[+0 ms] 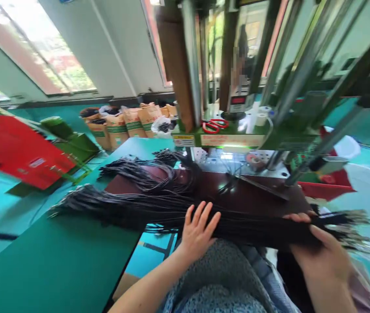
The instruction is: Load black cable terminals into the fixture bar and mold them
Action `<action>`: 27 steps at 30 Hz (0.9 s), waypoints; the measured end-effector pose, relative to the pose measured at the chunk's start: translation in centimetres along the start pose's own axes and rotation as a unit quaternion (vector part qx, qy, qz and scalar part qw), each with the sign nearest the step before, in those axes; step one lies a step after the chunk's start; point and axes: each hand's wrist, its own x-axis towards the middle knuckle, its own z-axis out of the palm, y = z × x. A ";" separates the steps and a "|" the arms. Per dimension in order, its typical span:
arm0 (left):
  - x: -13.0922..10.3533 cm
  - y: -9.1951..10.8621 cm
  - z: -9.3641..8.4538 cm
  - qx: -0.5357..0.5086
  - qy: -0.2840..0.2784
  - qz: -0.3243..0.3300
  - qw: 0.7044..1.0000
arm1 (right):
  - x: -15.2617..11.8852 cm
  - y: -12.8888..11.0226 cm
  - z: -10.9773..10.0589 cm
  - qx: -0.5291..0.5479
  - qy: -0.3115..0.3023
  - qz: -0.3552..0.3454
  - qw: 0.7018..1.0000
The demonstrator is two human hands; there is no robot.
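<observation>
A long bundle of black cables [129, 208] lies across in front of my body, with metallic tips fanned out at both ends. My left hand [199, 232] rests flat on the middle of this bundle, fingers stretched and slightly spread. Near the right end, my right hand [321, 248] wraps around the cables, thumb on the near side and fingertips over the far side. Its outline is a little blurred. Beyond the long bundle, a second heap of looped black cables [145, 174] sits on the dark red-brown work surface [253, 195].
A machine with upright metal posts [191, 65] stands ahead; red-handled scissors [214, 126] lie on its green ledge. A green tabletop [61, 256] extends left. Brown paper sacks [132, 124] stand behind, a red machine [21, 150] at far left, a red bin [328, 187] at right.
</observation>
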 end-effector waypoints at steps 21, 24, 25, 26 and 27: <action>5.9 1.1 -0.1 0.389 -0.103 0.135 0.905 | 2.3 1.9 -9.5 0.023 0.100 0.176 0.979; 5.9 1.0 -0.2 0.388 -0.107 0.138 0.905 | 1.6 0.7 -10.9 -0.300 0.171 -0.043 0.938; 5.9 1.0 -0.2 0.386 -0.107 0.139 0.906 | 1.4 0.2 -10.7 -0.381 0.148 -0.115 0.906; 5.8 1.0 -0.2 0.382 -0.106 0.142 0.907 | 1.2 -0.3 -10.0 -0.434 0.103 -0.174 0.878; 5.7 1.1 -0.2 0.377 -0.103 0.143 0.909 | 1.2 -0.6 -9.1 -0.467 0.042 -0.217 0.856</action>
